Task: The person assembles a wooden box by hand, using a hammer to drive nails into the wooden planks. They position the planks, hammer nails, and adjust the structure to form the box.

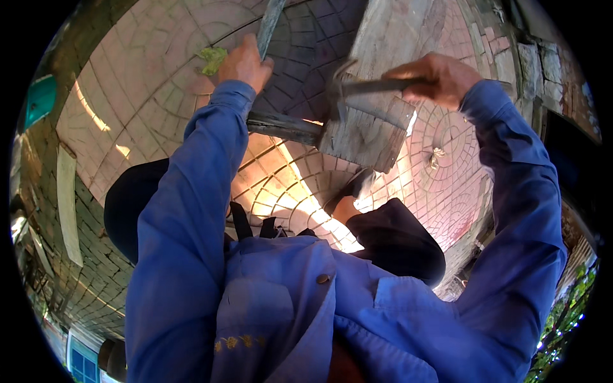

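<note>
Right of the plank (389,38), right hand (440,80) clamps a hammer (370,88); left of the plank, left hand (244,64) clasps a grey strip (269,27), seemingly steadying it.

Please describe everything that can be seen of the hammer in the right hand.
The hammer has a long, slim, dark handle and a dark head with a narrow, curved end; blur leaves the materials uncertain. The right hand grips the handle, which runs nearly level across the picture, its head pointing left, by the weathered wooden piece. Whether they touch is unclear.
</note>
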`<state>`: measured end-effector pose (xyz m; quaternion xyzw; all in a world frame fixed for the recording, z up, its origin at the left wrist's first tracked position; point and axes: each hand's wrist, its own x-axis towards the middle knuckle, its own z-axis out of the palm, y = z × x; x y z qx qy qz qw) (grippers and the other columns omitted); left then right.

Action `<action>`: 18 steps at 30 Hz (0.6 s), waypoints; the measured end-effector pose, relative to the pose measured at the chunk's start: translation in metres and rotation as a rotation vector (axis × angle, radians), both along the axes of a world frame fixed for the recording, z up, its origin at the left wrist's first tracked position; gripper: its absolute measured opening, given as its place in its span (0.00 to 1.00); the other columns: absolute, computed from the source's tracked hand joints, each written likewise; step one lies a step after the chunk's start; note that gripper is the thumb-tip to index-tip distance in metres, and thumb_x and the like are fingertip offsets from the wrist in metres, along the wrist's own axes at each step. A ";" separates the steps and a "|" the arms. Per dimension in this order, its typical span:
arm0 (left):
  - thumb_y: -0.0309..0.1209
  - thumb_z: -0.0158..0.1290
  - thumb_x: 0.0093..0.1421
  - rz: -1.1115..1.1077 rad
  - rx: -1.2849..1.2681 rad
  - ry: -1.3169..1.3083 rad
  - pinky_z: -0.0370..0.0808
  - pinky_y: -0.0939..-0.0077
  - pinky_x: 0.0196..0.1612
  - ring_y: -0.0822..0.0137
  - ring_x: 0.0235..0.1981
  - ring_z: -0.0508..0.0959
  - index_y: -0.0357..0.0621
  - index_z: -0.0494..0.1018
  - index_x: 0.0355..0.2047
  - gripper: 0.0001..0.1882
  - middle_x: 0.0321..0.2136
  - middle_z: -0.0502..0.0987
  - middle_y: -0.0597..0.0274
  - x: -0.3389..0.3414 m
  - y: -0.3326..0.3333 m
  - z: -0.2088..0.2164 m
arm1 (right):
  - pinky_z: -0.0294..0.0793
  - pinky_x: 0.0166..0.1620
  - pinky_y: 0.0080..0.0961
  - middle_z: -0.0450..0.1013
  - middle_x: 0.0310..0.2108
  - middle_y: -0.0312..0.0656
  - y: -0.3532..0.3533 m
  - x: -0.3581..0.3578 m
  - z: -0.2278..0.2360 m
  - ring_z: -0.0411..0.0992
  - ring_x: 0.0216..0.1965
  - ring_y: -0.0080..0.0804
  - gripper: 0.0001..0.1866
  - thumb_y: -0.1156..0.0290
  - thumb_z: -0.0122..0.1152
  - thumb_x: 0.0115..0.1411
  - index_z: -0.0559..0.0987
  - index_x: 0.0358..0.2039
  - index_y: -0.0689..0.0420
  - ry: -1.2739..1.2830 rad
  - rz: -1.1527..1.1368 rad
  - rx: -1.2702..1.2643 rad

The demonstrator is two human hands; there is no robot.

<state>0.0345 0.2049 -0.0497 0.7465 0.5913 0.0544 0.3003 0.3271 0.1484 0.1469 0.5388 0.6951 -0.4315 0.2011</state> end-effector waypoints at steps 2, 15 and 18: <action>0.40 0.58 0.54 -0.013 0.017 -0.027 0.75 0.48 0.43 0.39 0.38 0.79 0.39 0.66 0.42 0.22 0.34 0.79 0.39 0.002 0.000 -0.002 | 0.74 0.37 0.33 0.79 0.32 0.48 -0.003 0.008 -0.006 0.76 0.30 0.35 0.21 0.69 0.60 0.61 0.76 0.56 0.51 0.016 -0.081 0.116; 0.40 0.58 0.53 -0.026 0.010 -0.019 0.76 0.50 0.43 0.41 0.38 0.79 0.39 0.66 0.40 0.22 0.33 0.79 0.41 0.002 0.002 -0.001 | 0.75 0.37 0.35 0.79 0.31 0.45 -0.023 -0.026 -0.001 0.77 0.30 0.38 0.19 0.69 0.60 0.61 0.78 0.54 0.45 -0.061 -0.016 0.113; 0.40 0.58 0.53 -0.026 0.011 -0.013 0.76 0.50 0.43 0.41 0.38 0.79 0.38 0.66 0.40 0.21 0.33 0.79 0.40 0.000 0.002 -0.002 | 0.74 0.40 0.40 0.80 0.33 0.44 -0.025 -0.063 0.030 0.78 0.36 0.43 0.20 0.65 0.65 0.56 0.80 0.51 0.47 -0.148 0.258 -0.145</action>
